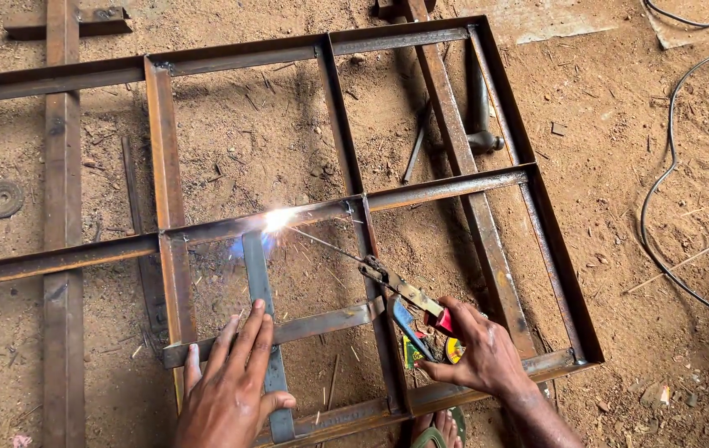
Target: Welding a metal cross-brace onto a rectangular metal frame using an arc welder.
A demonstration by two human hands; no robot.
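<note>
A person welds a flat steel strip (261, 290) into a rusty metal frame (338, 116) lying on sandy ground (662, 108).

A bright spark with a blue glow burns where the top of the upright grey strip meets a crossbar of the frame, near its middle. The left hand (234, 386) lies flat on the strip, fingers spread and extended, pressing it down rather than gripping. The right hand (479, 353) is curled tightly around the electrode holder (408, 299), whose thin rod (325, 243) reaches up-left to the spark. This looks like the tacking of the strip's upper end; the next move seems to call for steady pressure and keeping the rod tip on the joint. A hammer (479, 108) lies inside the frame, top right; a cable (670, 166) runs along the right; a round disc (2, 199) sits far left.
</note>
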